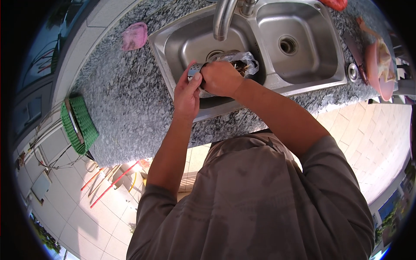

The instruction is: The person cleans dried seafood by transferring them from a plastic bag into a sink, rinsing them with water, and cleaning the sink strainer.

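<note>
Over the left basin of a steel double sink [271, 81], my left hand [188, 89] grips a small perforated metal strainer [195, 70] between thumb and fingers. My right hand [221, 78] is closed against the strainer's right side, on something dark that the fingers mostly hide. Beneath and beyond my right hand, a clear plastic bag [253, 63] holding dark and pale scraps lies in the basin, partly over its drain. The steel faucet [222, 26] hangs above the basin, just beyond both hands.
On the granite counter [130, 97] lie a pink cloth [135, 36] and a green woven basket [79, 125] at the left. To the right are a cleaver [353, 52], a round sink stopper [353, 72] and a pink bowl [373, 65] with what looks like raw poultry. A red item [336, 4] sits behind the sink.
</note>
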### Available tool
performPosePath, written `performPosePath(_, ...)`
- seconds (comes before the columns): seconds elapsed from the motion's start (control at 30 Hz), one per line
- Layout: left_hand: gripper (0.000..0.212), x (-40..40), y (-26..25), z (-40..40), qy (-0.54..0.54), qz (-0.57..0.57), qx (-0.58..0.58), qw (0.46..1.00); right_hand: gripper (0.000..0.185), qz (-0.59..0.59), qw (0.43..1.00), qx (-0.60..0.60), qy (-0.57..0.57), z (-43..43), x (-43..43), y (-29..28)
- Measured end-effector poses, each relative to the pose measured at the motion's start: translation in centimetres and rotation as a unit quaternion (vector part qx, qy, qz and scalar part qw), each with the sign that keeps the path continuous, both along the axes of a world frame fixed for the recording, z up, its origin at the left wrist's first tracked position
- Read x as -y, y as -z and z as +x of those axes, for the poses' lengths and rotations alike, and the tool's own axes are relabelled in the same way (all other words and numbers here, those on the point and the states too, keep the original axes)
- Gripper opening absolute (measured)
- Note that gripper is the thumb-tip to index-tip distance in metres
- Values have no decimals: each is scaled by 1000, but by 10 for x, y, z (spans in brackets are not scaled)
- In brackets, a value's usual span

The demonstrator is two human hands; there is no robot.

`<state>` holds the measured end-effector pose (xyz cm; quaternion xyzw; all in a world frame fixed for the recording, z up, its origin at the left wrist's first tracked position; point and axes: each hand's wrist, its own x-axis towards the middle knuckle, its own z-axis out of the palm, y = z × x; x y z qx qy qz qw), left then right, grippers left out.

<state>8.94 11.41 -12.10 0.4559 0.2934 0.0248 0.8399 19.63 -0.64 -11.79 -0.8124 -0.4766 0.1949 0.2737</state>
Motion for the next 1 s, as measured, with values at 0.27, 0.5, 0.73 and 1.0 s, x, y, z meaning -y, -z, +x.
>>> performPosePath(0.27, 35, -7, 2, -3, -30, -35, 35, 998, 17, 92, 993, -52, 60, 3, 22, 10)
performPosePath(0.5, 37, -17, 4, -3, -54, -103, 40, 992, 14, -27, 989, 99, 105, -21, 39, 58)
performPosePath(0.73, 38, -11, 0, -4, -36, -82, 44, 995, 7, 229, 950, 54, 204, -24, 24, 17)
performPosePath(1.0, 50, 11, 3, -4, -57, -49, 38, 996, 17, 0, 991, 22, 135, -20, -1, 2)
